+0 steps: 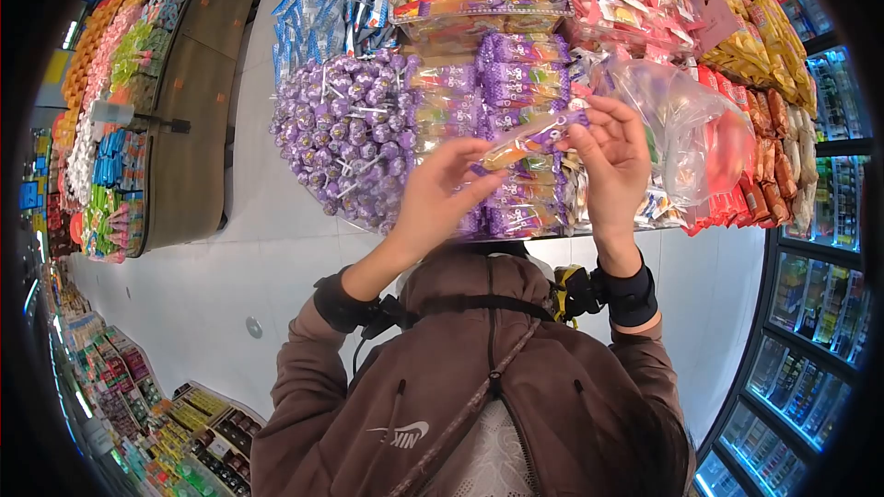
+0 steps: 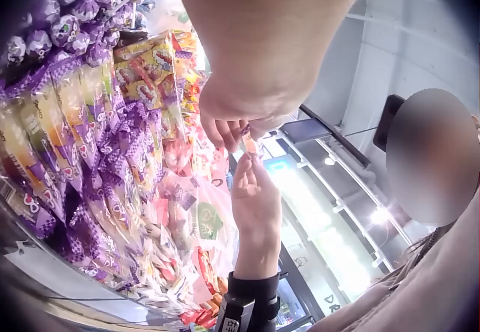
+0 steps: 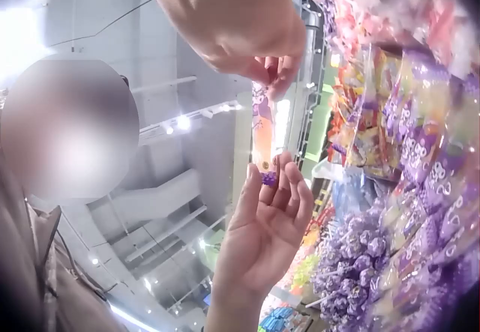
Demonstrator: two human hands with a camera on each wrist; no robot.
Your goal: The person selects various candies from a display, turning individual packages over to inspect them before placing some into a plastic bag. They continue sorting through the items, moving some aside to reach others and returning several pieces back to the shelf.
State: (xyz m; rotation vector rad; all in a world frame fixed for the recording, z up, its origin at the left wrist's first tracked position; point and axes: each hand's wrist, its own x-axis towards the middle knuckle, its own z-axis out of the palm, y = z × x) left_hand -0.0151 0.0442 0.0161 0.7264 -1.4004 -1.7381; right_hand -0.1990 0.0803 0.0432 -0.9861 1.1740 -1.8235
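A slim packet (image 1: pixel 523 146) with purple ends and a clear, orange-yellow middle is held between both hands above the display in the head view. The left hand (image 1: pixel 444 191) pinches its lower left end; the right hand (image 1: pixel 615 158) pinches its upper right end. In the right wrist view the packet (image 3: pixel 262 133) hangs upright between the right hand (image 3: pixel 247 40) above and the left hand (image 3: pixel 262 234) below. The left wrist view shows the left hand (image 2: pixel 251 96) near, the right hand (image 2: pixel 256 201) beyond, and little of the packet (image 2: pixel 250 143).
Rows of similar purple packets (image 1: pixel 525 74) lie under the hands. Purple wrapped lollipops (image 1: pixel 345 129) are heaped at their left, a clear plastic bag (image 1: pixel 677 120) and red packets (image 1: pixel 727 193) at their right. Another display (image 1: pixel 184 101) stands far left, lit shelves (image 1: pixel 815 304) far right.
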